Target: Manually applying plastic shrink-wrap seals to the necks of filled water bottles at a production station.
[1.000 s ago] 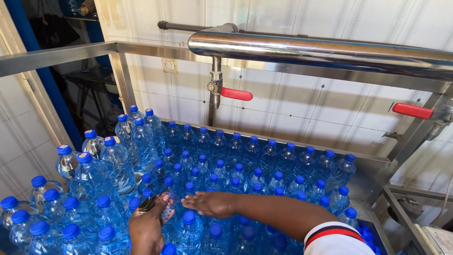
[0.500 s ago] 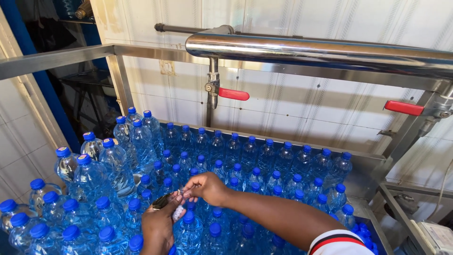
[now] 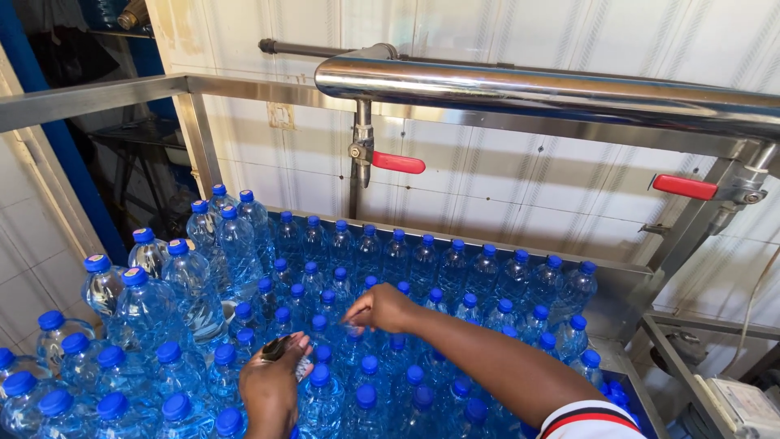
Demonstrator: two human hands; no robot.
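Small clear water bottles [image 3: 422, 268] with blue caps stand packed together in a steel-framed trough. My left hand [image 3: 270, 392] is low in the view, above the near bottles, closed around a small shiny bundle [image 3: 280, 349]. My right hand [image 3: 382, 309] reaches in from the lower right, with a red-and-white sleeve [image 3: 589, 419] on its arm. Its fingers curl down onto a blue cap [image 3: 355, 332] in the middle rows. What is between the fingertips is hidden.
Taller blue-capped bottles [image 3: 191, 280] stand at the left. A thick steel pipe [image 3: 528, 85] runs overhead, with two red valve handles [image 3: 398, 162] [image 3: 684, 186]. The steel frame [image 3: 89, 97] borders the trough, a white tiled wall lies behind, and a grey device [image 3: 743, 402] sits at the lower right.
My right hand lifted off the left hand's bundle and moved up and right to the middle rows. The left hand stayed low with the bundle.
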